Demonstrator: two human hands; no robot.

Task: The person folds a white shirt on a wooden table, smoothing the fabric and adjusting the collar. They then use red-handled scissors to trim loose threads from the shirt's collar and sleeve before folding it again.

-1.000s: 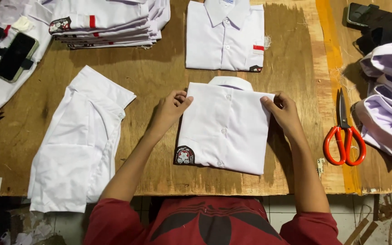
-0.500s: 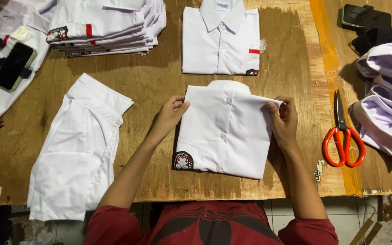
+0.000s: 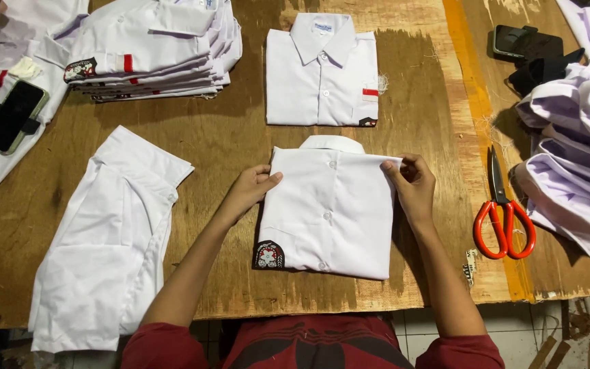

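Observation:
A folded white shirt (image 3: 332,208) with a round dark sleeve badge lies face down on the wooden table (image 3: 233,147), collar pointing away from me. My left hand (image 3: 253,190) pinches its upper left edge. My right hand (image 3: 412,183) grips the upper right corner, fingers curled over the cloth. Just beyond it lies a neatly folded white shirt (image 3: 322,72), collar up, with a red and white tag on its sleeve.
A stack of folded white shirts (image 3: 155,48) stands at the back left. A loosely folded shirt (image 3: 107,239) lies at the left. Orange-handled scissors (image 3: 503,208) rest at the right beside a heap of white shirts (image 3: 578,157). Phones lie at the far left (image 3: 11,116) and back right (image 3: 517,41).
Both hands have shifted from resting flat on the shirt's sides to pinching its upper edges. The shirt has stayed in place.

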